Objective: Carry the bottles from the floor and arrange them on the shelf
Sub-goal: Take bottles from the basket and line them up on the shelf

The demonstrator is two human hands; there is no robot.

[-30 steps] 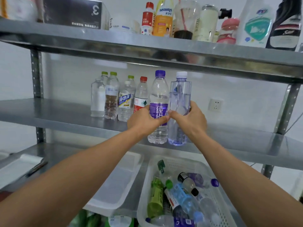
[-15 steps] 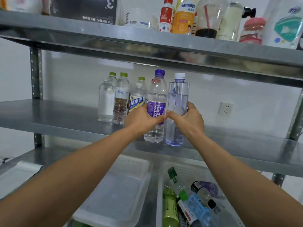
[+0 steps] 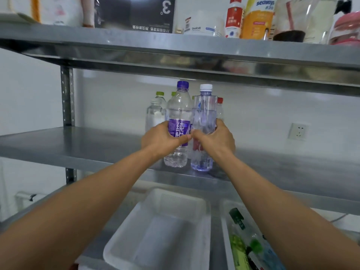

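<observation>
Two clear water bottles stand upright near the front edge of the middle metal shelf (image 3: 78,147). My left hand (image 3: 161,139) grips the purple-capped bottle (image 3: 179,112) round its purple label. My right hand (image 3: 216,139) grips the white-capped bottle (image 3: 204,114) just to its right. The two bottles stand side by side, almost touching. Behind them stands a row of several smaller bottles (image 3: 154,112) with green and red caps, partly hidden by the two in front.
A white basket (image 3: 227,221) at lower right holds several more bottles. An empty white tray (image 3: 161,230) sits to its left. The top shelf (image 3: 194,45) carries boxes and containers. A wall socket (image 3: 298,131) is at the right.
Both hands have slid the two bottles left and back along the shelf, so they now stand in front of the rear row. The view has shifted right.
</observation>
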